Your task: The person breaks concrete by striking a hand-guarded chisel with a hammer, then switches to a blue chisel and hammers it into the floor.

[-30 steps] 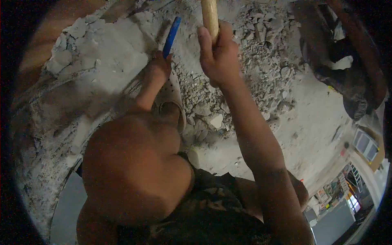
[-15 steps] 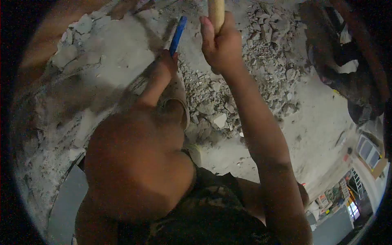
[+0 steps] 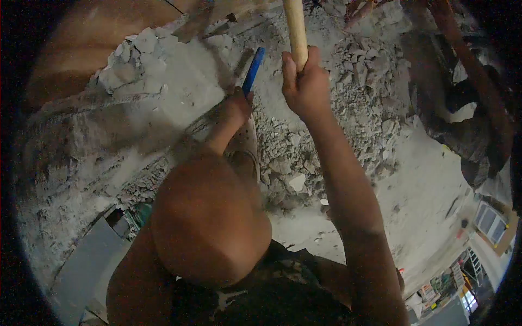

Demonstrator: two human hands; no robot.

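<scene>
A blue bar-shaped tool (image 3: 254,70) rises from my left hand (image 3: 237,106), whose fingers are wrapped round its lower end near a raised slab of pale rubble. My right hand (image 3: 311,87) grips a light wooden handle (image 3: 295,30); the handle's far end runs out of the top of the picture. Between and below the hands lies broken grey rubble (image 3: 348,130). One perforated shoe (image 3: 246,141) of mine shows just below my left hand. My bent knee (image 3: 209,217) hides part of my left arm.
On the left rises a rough, broken grey surface (image 3: 81,146). Dark crumpled material (image 3: 462,130) lies at the right. A framed panel (image 3: 492,223) and assorted goods (image 3: 440,285) stand at the lower right. A grey board (image 3: 89,266) is at the lower left.
The view has shifted, so both hands, the blue tool and the wooden handle appear lower and further right. Both hands keep their grips.
</scene>
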